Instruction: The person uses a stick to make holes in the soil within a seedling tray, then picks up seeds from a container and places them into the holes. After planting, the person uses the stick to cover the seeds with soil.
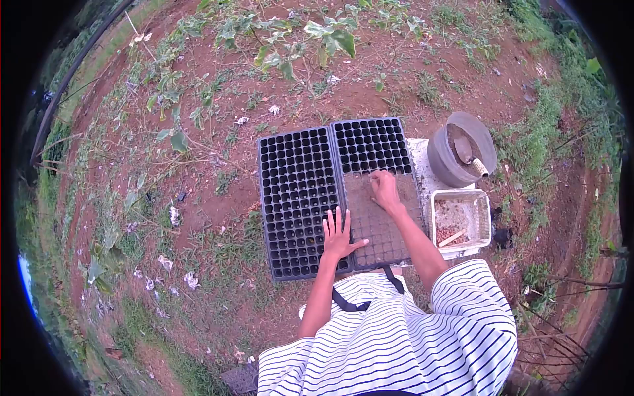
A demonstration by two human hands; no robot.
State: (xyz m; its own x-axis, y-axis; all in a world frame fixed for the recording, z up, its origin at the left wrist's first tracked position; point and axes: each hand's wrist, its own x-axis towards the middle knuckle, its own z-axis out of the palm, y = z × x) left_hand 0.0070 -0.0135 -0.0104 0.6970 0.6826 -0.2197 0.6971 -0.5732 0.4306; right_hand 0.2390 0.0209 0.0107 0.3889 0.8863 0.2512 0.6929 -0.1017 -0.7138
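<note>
Two black seedling trays lie side by side. The left tray [298,198] has bare cells, while the right tray [371,142] has bare cells at its far end and brown soil [380,228] filling its nearer part. My left hand [337,239] rests with fingers spread where the two trays meet. Over the far edge of the soil, my right hand [385,190] has its fingers curled together and touches or nearly touches the surface. Whatever those fingers may hold is hidden.
Right of the trays, a grey pot [441,150] holds soil and a trowel [465,150]. Nearer stands a cream plastic basket [489,224] with small reddish pieces and a pale stick [452,238]. Both rest on a white surface [421,158]. Leafy plants [330,38] grow beyond the trays.
</note>
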